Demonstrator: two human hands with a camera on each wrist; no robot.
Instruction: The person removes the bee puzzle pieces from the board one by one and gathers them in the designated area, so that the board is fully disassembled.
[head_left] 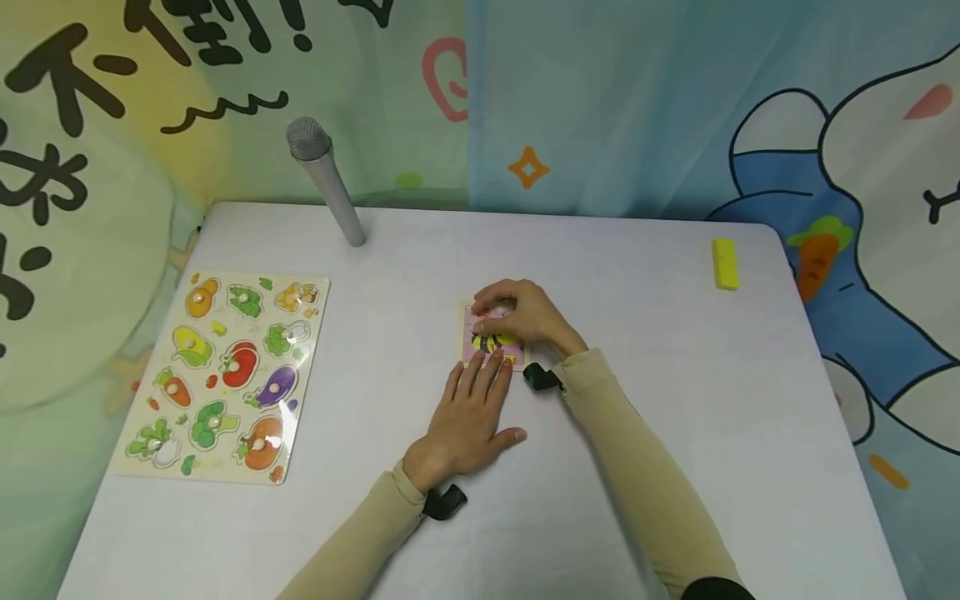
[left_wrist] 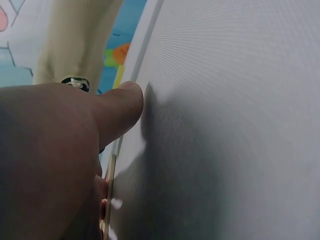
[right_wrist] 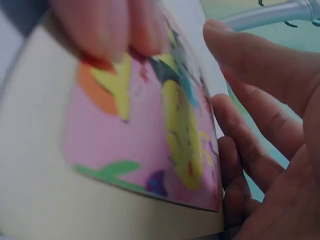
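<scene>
Picture board (head_left: pixel 495 343) mid-tabletop (head_left: pixel 645 308); probably light, stiff, smooth-faced; best held by its edges. Left hand (head_left: pixel 467 421): straight fingers on near edge. Right hand (head_left: pixel 531 315): thumb, forefinger apart above; grip, can't tell.

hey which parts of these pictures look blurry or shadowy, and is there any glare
Head view: fairly even light, slight glare on the vegetable board; left wrist: the left hand looks dark, with a soft shadow on the white table; right wrist: the fingers at upper left are blurred, the pink picture board soft too.
</scene>
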